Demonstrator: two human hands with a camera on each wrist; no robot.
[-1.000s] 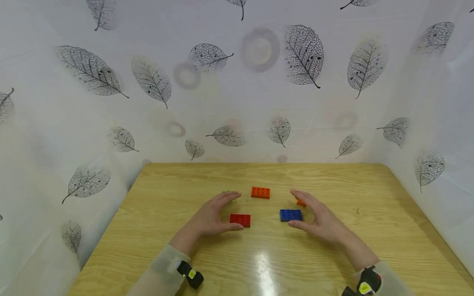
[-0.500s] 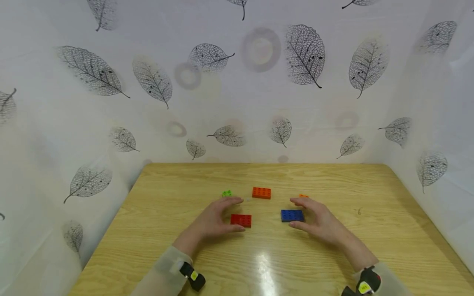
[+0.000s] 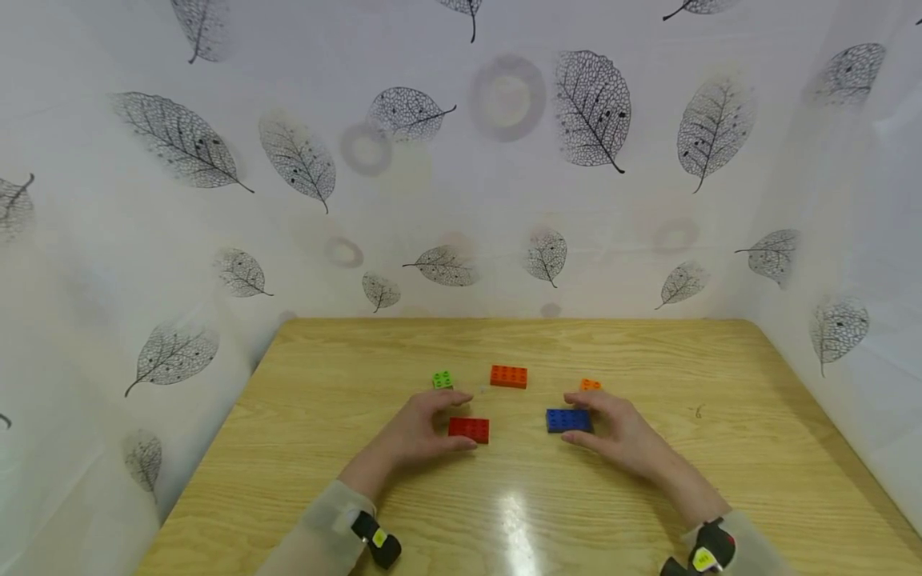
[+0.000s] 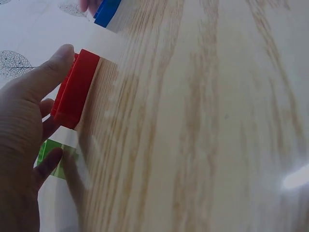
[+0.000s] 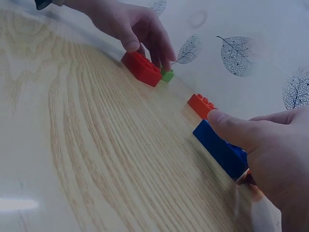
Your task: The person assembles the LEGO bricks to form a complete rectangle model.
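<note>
On the table lie a red toy brick (image 3: pixel 469 430) and, to its right, a blue toy brick (image 3: pixel 568 421), both studded. My left hand (image 3: pixel 414 430) curves about the red brick, its thumb along the near side and its fingers beyond the far side, a gap showing between fingers and brick. The right hand (image 3: pixel 621 432) is placed the same way at the blue brick's right end, thumb in front, fingertips past the back edge. In the right wrist view the right thumb overlaps the blue brick (image 5: pixel 219 149). Part of the red brick is hidden by the left hand.
Farther back on the wooden table (image 3: pixel 324 480) sit an orange-red brick (image 3: pixel 508 377), a small green brick (image 3: pixel 442 380) behind the left hand, and a small orange brick (image 3: pixel 591 385) behind the right. A white leaf-patterned cloth (image 3: pixel 461 200) rises along the table's back and sides.
Fingers of both hands have come down and nearer, closer to the red and blue bricks. The small green and orange bricks, mostly hidden before, now show behind them. No brick has moved.
</note>
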